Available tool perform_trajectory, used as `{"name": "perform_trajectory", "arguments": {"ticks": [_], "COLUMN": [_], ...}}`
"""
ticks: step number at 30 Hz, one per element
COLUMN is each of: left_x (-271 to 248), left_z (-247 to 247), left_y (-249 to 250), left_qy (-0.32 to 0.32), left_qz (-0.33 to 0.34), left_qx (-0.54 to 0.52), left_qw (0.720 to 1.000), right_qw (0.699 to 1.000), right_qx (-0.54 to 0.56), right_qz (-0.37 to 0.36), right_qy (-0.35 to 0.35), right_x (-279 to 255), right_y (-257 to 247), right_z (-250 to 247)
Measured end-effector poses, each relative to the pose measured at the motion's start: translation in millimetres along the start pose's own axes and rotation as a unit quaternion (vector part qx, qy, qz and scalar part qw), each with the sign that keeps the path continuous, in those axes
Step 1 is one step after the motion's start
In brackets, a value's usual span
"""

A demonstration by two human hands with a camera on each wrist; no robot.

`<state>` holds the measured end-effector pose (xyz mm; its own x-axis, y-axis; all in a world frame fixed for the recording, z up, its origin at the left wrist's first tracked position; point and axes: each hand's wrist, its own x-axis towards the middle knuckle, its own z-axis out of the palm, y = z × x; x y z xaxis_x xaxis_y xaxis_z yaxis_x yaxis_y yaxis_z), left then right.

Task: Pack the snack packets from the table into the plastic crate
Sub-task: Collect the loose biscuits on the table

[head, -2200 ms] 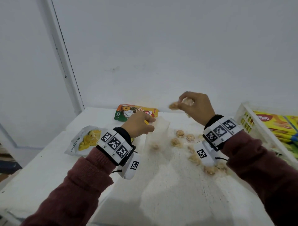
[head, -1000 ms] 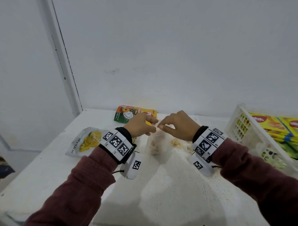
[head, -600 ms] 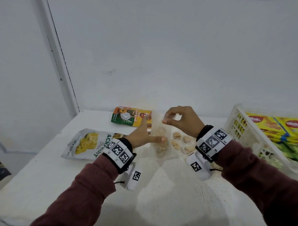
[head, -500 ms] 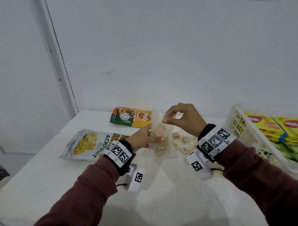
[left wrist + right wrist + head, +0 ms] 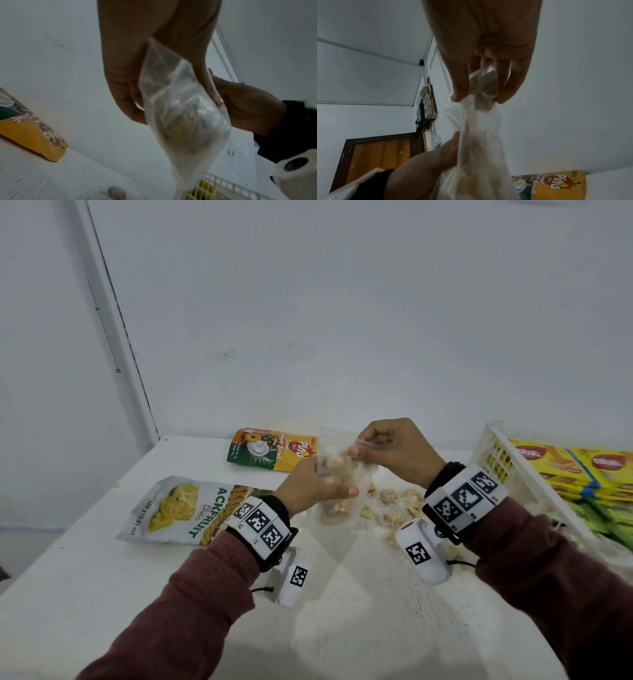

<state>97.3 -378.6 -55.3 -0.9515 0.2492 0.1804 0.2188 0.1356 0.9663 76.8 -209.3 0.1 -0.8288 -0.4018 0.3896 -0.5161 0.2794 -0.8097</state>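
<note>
A clear plastic bag (image 5: 337,484) with pale snack pieces inside is held upright above the table between both hands. My left hand (image 5: 315,486) grips the bag's middle, thumb in front; the bag (image 5: 181,119) bulges below its fingers. My right hand (image 5: 383,446) pinches the bag's top edge, and that twisted top (image 5: 485,81) sits between thumb and fingertips. Loose snack pieces (image 5: 394,501) lie on the table under the right wrist. A white plastic crate (image 5: 507,470) at the right holds yellow biscuit packets (image 5: 561,463).
A jackfruit chips pouch (image 5: 181,508) lies left of my left wrist. A yellow-green Pinu biscuit packet (image 5: 274,451) lies by the back wall. The white table (image 5: 342,628) runs to the wall behind; its left edge drops off beyond the pouch.
The right hand dropped loose pieces and came to the bag's mouth. Both hands then lifted the bag upright off the table, and the right hand now pinches its top.
</note>
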Motion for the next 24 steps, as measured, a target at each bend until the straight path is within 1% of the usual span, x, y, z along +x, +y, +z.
{"name": "perform_trajectory", "arguments": {"ticks": [3,5,6,7,11,13,16,19,21,24], "left_x": [-1,-5,-6,-9,-8,-8,-9,-7,-7,-5], "left_z": [-1,-2,-3,-3,-4,-5,-7,-6,-5,-6], "left_y": [-2,-4,-6,-5,-7,-7,-7,-7,-5,-5], "left_qy": [-0.066,-0.098,-0.099,-0.096,-0.037,-0.028,-0.022,-0.016,0.01,0.035], "left_qz": [-0.056,-0.058,-0.061,-0.058,-0.037,-0.027,-0.017,0.003,0.013,0.036], "left_qx": [-0.06,-0.077,-0.07,-0.062,-0.027,-0.02,-0.019,-0.022,-0.03,0.021], "left_qw": [0.994,0.991,0.991,0.992,0.998,0.999,0.999,1.0,0.999,0.999], "right_qw": [1.0,1.0,0.999,0.999,0.998,0.997,0.994,0.994,0.992,0.989], "right_qx": [-0.003,-0.008,-0.013,-0.02,-0.05,-0.068,-0.106,-0.11,-0.121,-0.144], "right_qz": [-0.008,-0.013,-0.015,-0.013,0.007,0.019,0.007,0.003,-0.003,-0.015], "right_qy": [0.014,0.026,0.034,0.039,0.024,0.017,0.014,0.028,0.023,0.017], "right_x": [2,2,2,3,3,3,3,4,3,2], "right_y": [-2,-4,-5,-5,-9,-12,-12,-10,-10,-11], "right_z": [1,1,1,1,-1,-3,-3,0,2,5]}}
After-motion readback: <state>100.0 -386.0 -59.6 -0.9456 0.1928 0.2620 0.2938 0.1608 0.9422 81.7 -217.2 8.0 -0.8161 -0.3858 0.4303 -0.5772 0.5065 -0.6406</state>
